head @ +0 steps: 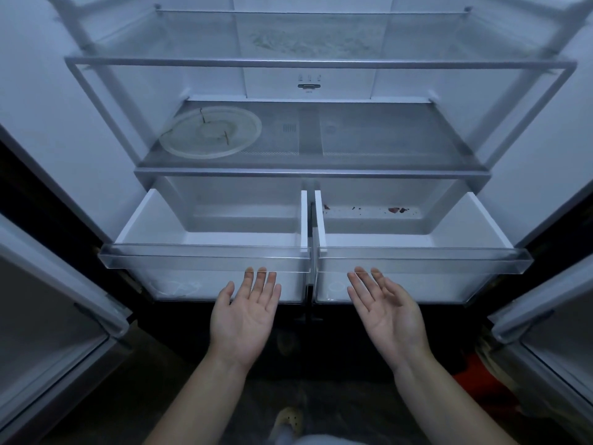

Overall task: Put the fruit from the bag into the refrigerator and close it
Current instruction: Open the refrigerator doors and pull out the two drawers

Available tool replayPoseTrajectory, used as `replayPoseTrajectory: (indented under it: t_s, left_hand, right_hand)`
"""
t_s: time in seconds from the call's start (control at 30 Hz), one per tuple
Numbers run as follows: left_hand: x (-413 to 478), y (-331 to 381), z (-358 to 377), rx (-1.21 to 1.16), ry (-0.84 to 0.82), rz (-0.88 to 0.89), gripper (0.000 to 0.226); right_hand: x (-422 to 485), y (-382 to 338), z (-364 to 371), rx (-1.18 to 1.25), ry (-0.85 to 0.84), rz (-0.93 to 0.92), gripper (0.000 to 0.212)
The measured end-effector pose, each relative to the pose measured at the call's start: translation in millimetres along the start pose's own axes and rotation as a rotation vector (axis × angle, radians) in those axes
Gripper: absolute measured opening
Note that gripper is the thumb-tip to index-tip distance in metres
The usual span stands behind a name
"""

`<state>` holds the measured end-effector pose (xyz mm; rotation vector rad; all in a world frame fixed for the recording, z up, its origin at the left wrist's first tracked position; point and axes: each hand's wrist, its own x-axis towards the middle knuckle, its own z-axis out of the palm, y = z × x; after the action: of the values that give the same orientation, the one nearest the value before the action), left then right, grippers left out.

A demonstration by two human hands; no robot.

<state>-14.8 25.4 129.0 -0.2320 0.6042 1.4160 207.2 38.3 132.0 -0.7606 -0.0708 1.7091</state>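
Observation:
The refrigerator (526,175) stands open in front of me, both doors swung wide. Its two bottom drawers are pulled out: the left drawer (205,255) holds nothing, the right drawer (423,256) has a few small red scraps at its back. My left hand (245,316) is palm up with fingers spread, its fingertips just under the left drawer's clear front lip. My right hand (386,311) is palm up too, fingertips under the right drawer's front. Neither hand holds anything. No bag and no fruit show in this view.
A round glass plate (210,133) lies on the left of the lower shelf (311,172). A glass shelf (317,63) sits above it. The left door (54,316) and right door (545,316) flank me. Something orange (468,372) lies on the dark floor at right.

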Motion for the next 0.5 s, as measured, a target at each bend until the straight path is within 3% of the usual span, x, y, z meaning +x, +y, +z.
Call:
replayPoseTrajectory:
  t_s: [0.3,0.37,0.43,0.5]
  left_hand:
    - [-5.0,0.2,7.4,0.145,0.027,-0.006,0.045]
    - [-8.5,1.0,11.9,0.360,0.031,-0.065,0.046]
    - [-16.6,2.1,21.6,0.754,-0.025,-0.086,0.043]
    - [-23.7,2.8,33.4,1.116,-0.114,0.081,0.032]
  right_hand:
    - [1.1,0.4,0.1,-0.035,0.045,-0.019,0.025]
    - [1.3,1.8,-0.9,-0.172,0.079,-0.002,0.027]
    - [-3.3,2.8,2.5,-0.521,0.094,-0.002,0.026]
    - [-10.7,0.7,9.7,-0.884,0.050,-0.134,0.022]
